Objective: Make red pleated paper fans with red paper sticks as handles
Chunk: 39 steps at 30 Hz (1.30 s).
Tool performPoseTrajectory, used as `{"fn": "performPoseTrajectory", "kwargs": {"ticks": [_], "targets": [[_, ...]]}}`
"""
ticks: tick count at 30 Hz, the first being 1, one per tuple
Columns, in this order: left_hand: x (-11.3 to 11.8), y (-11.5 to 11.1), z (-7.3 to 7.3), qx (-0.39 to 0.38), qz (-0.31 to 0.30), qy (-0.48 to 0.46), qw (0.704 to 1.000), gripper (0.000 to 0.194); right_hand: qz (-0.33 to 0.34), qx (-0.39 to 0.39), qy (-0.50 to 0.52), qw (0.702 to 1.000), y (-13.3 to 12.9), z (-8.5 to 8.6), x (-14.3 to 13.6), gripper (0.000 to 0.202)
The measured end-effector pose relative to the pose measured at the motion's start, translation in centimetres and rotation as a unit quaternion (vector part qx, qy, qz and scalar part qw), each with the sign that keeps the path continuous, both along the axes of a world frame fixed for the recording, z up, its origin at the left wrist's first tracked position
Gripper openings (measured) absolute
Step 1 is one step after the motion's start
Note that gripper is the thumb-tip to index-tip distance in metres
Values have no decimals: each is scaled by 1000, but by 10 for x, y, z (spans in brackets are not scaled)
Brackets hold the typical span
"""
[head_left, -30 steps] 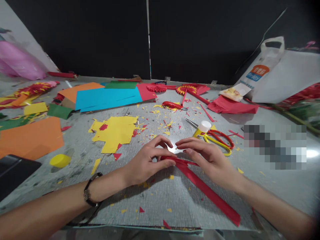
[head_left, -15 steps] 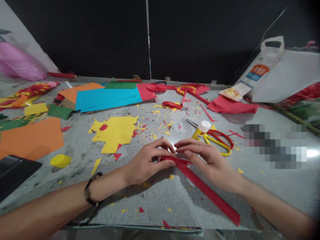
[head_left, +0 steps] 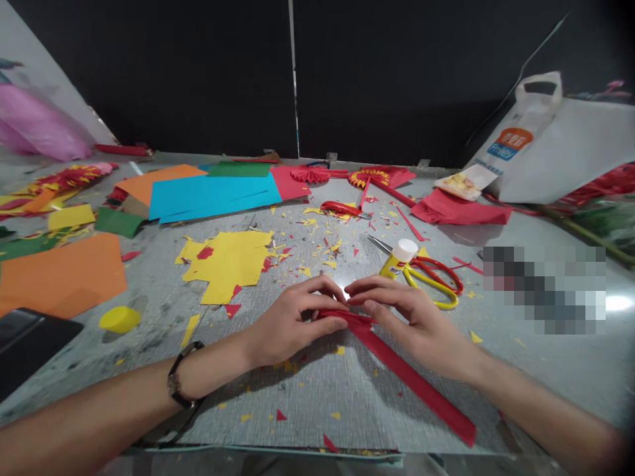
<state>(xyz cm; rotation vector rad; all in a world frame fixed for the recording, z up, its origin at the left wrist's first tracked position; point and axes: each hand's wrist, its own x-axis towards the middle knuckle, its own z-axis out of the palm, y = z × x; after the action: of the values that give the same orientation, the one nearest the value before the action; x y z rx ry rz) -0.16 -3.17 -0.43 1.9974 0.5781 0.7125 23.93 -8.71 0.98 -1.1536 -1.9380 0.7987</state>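
A red paper strip slants across the table toward its front edge, its upper end bunched in narrow folds between my hands. My left hand pinches the folded end, thumb in front and fingers behind. My right hand has its thumb and curved fingers at the right side of the same folds, partly hiding them. Just beyond that hand stands a glue stick with a white cap. Scissors with red and yellow handles lie beside it.
Yellow paper and scattered scraps lie ahead. Blue sheets, red-handled scissors and pleated paper rosettes are farther back. A white bag stands right. A yellow cap and black device lie left.
The right fingers have shifted very slightly at the folds. Otherwise the hands and the red paper strip look the same.
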Motion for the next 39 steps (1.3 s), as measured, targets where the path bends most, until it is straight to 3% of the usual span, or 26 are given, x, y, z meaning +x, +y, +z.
{"fn": "performPoseTrajectory", "kwargs": {"ticks": [29,39], "targets": [[2,0,-1,-25,0,-7,1000,15,3,-16,16,1000,0,-2,0,22],[2,0,0,-21,7,-13,1000,12,-69,5,53,996,0,1,-3,12]]}}
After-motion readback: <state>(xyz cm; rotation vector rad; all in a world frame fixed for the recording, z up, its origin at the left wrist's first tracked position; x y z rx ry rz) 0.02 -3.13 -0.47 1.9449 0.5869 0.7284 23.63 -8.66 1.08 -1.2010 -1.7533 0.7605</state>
